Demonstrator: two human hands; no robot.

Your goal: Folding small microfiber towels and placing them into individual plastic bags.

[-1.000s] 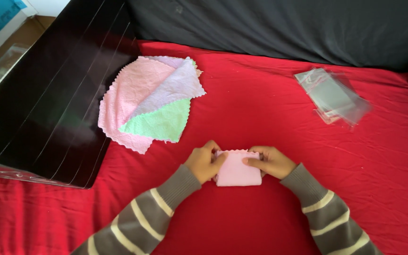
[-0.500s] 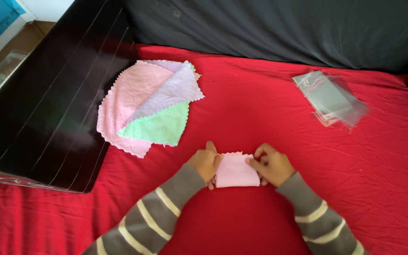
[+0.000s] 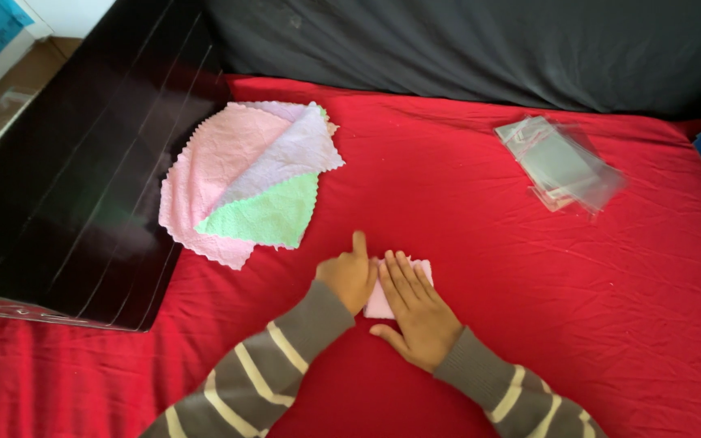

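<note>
- My right hand (image 3: 415, 312) lies flat, fingers spread and pressed palm-down on the folded pink cloth (image 3: 383, 300), which sits on the red sheet (image 3: 464, 211) just in front of me.
- My left hand (image 3: 349, 277) rests loosely curled at the cloth's left edge, one finger pointing away from me; it touches the edge but pinches nothing that I can see.
- Only a narrow strip of the cloth shows, between my two hands and past my right fingertips; the rest is hidden under my palm.
- Handling, as I judge it: the cloth is light, soft and limp, with a fuzzy nap that grips rather than slips. It is not fragile, but the fold would likely spring open if released, so flat pressure suits it better than a pinch.
- Best hold, in my view: at the folded edges or corners, thumb under and fingers on top, keeping the layers together.
- Change from half a second ago: then both hands pinched the cloth at its left and right edges, its pink face open to view; now my right hand has moved over the top and flattened onto it.
- The stack of pink, lilac and green cloths (image 3: 245, 182), the black panel (image 3: 75, 162) and the clear plastic bags (image 3: 561, 162) lie as before.
</note>
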